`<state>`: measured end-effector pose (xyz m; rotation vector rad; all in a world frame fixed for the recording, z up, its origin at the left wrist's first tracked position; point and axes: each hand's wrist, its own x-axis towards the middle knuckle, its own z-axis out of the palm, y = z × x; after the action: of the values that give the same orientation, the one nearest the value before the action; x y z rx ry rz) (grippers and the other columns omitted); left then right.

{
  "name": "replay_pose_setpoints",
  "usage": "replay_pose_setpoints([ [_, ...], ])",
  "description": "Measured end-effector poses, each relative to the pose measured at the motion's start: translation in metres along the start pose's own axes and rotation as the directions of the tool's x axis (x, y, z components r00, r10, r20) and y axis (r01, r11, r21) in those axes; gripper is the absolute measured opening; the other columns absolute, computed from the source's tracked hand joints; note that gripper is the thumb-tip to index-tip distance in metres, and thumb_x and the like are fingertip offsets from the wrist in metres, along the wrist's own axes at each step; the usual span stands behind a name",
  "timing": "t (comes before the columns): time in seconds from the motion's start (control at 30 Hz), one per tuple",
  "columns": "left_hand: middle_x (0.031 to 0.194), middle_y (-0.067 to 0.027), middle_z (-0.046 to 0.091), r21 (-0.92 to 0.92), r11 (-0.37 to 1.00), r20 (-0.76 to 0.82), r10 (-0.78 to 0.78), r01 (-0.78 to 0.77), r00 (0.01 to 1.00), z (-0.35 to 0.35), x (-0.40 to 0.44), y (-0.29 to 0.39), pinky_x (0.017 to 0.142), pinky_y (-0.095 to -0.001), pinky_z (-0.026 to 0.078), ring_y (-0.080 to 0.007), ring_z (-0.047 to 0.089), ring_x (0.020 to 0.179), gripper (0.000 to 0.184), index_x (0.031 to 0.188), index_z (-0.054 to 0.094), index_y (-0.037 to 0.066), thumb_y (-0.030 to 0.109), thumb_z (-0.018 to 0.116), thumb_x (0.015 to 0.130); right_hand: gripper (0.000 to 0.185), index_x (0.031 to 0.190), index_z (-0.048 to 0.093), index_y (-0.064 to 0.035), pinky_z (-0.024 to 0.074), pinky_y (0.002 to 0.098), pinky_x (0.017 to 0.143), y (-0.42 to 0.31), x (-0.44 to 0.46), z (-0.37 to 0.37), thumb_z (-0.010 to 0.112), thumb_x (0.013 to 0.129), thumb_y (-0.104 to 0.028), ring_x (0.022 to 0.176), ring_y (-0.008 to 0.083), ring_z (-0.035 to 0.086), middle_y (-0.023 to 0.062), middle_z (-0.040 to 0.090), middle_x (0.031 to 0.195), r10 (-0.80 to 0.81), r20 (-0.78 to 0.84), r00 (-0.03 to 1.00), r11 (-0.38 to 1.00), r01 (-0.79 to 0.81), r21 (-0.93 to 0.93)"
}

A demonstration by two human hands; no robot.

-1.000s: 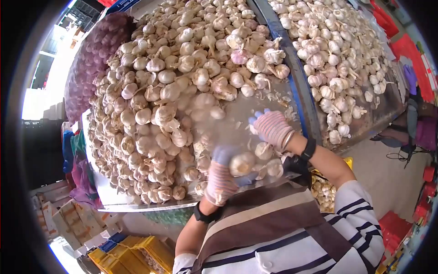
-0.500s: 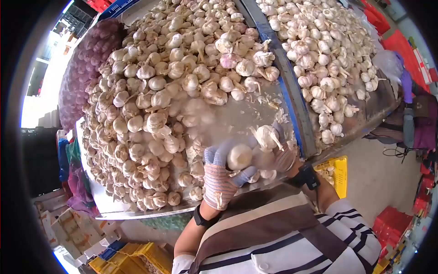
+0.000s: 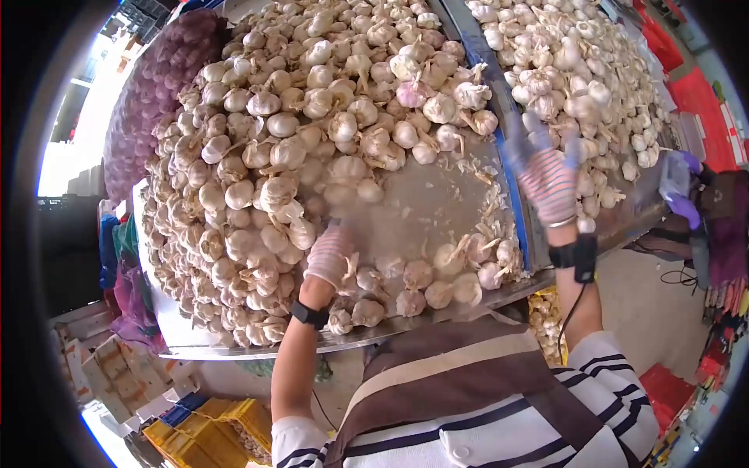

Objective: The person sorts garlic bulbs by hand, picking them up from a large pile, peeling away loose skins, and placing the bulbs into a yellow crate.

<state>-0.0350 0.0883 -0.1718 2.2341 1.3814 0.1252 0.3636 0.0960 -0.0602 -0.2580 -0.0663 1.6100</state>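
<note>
- Garlic heap point(image 3: 281, 152), upper left to centre
- Second heap point(image 3: 573, 58), upper right; the blue-edged divider point(image 3: 485, 58) presumably keeps them apart
- My right hand point(image 3: 550, 183), right of centre, blurred by the divider; fingers spread, likely for reach
- My left hand point(image 3: 331, 257), at the first heap's lower edge; finger state, grip—can't tell
- No readable writing
</note>
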Motion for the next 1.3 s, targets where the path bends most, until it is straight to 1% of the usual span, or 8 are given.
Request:
replay_pose_setpoints([
  [0.17,0.093,-0.0165,0.062,-0.365,0.928,-0.147,0.020,-0.073,0.989,-0.058,0.013,0.112,0.076,-0.0379,0.049,-0.0317,0.060,0.087,0.058,0.117,0.054,0.006,0.012,0.079,0.066,0.056,0.132,0.044,-0.0045,0.0472,0.0372,0.094,0.083,-0.041,0.008,0.064,0.087,-0.029,0.109,0.0197,0.056,0.0080,0.057,0.120,0.337,-0.131,0.932,0.711,-0.343,-0.614],
  [0.4,0.088,-0.0122,0.063,-0.668,0.715,-0.058,0.225,-0.205,0.973,-0.081,0.011,0.197,0.067,-0.0321,0.050,-0.0207,0.060,0.074,0.052,0.123,0.052,0.005,0.015,0.074,0.078,0.056,0.133,0.044,-0.0073,0.0523,0.0304,0.080,0.071,-0.084,0.057,0.052,0.093,-0.046,0.097,0.0132,0.058,0.0014,0.057,0.105,0.312,-0.312,0.897,0.521,-0.436,-0.734],
  [0.53,0.075,-0.0035,0.060,-0.736,0.666,-0.047,0.126,-0.120,0.991,-0.055,0.004,0.186,0.053,-0.0232,0.044,-0.0079,0.052,0.058,0.034,0.121,0.053,0.003,0.015,0.062,0.090,0.069,0.141,0.031,-0.0090,0.0545,0.0285,0.065,0.065,-0.096,0.042,0.050,0.091,-0.054,0.083,0.0105,0.060,0.0023,0.058,0.099,0.359,-0.137,0.923,0.738,-0.370,-0.564],
  [0.73,0.076,0.0001,0.059,-0.783,0.617,0.035,0.167,-0.077,0.985,-0.054,-0.007,0.187,0.054,-0.0222,0.043,-0.0061,0.052,0.061,0.022,0.109,0.060,0.001,0.015,0.059,0.092,0.064,0.132,0.038,-0.0121,0.0462,0.0218,0.049,0.057,-0.109,0.058,0.070,0.076,-0.006,0.055,0.0092,0.053,0.0033,0.055,0.093,0.265,-0.251,0.931,0.622,-0.364,-0.693],
  [0.83,0.075,-0.0027,0.061,-0.743,0.661,-0.017,0.143,-0.108,0.990,-0.054,-0.008,0.178,0.057,-0.0254,0.046,-0.0110,0.056,0.063,0.021,0.107,0.061,0.002,0.013,0.062,0.089,0.059,0.125,0.049,-0.0101,0.0507,0.0311,0.067,-0.017,-0.139,0.075,0.073,0.072,-0.015,0.076,0.0191,0.060,0.0088,0.057,0.104,0.322,-0.069,0.944,-0.168,-0.015,-0.986],
  [0.97,0.101,-0.0176,0.062,-0.373,0.891,0.072,0.307,-0.260,0.949,-0.033,-0.001,0.170,0.073,-0.0391,0.051,-0.0321,0.063,0.086,0.036,0.115,0.058,0.009,0.009,0.064,0.080,0.049,0.116,0.059,-0.0059,0.0440,0.0400,0.092,-0.034,-0.163,0.096,0.069,0.072,-0.025,0.105,0.0329,0.057,0.0169,0.055,0.119,0.336,-0.121,0.934,-0.835,0.236,-0.497],
  [1.07,0.108,-0.0213,0.058,0.032,0.905,0.347,0.388,-0.424,0.854,-0.005,0.012,0.183,0.077,-0.0423,0.050,-0.0355,0.061,0.094,0.041,0.120,0.054,0.011,0.012,0.063,0.080,0.043,0.116,0.059,-0.0081,0.0456,0.0384,0.090,0.009,-0.136,0.042,0.062,0.075,-0.020,0.105,0.0327,0.056,0.0138,0.056,0.119,0.246,-0.204,0.948,-0.713,0.034,-0.700],
  [1.3,0.094,-0.0208,0.059,-0.136,0.971,0.429,0.238,-0.198,0.871,0.004,0.040,0.173,0.071,-0.0411,0.048,-0.0377,0.060,0.088,0.026,0.107,0.055,0.011,0.020,0.060,0.083,0.033,0.105,0.057,-0.0134,0.0494,0.0402,0.081,0.067,-0.082,-0.041,0.065,0.073,-0.016,0.091,0.0327,0.057,0.0117,0.054,0.103,0.256,-0.036,0.966,-0.858,0.210,-0.468],
])
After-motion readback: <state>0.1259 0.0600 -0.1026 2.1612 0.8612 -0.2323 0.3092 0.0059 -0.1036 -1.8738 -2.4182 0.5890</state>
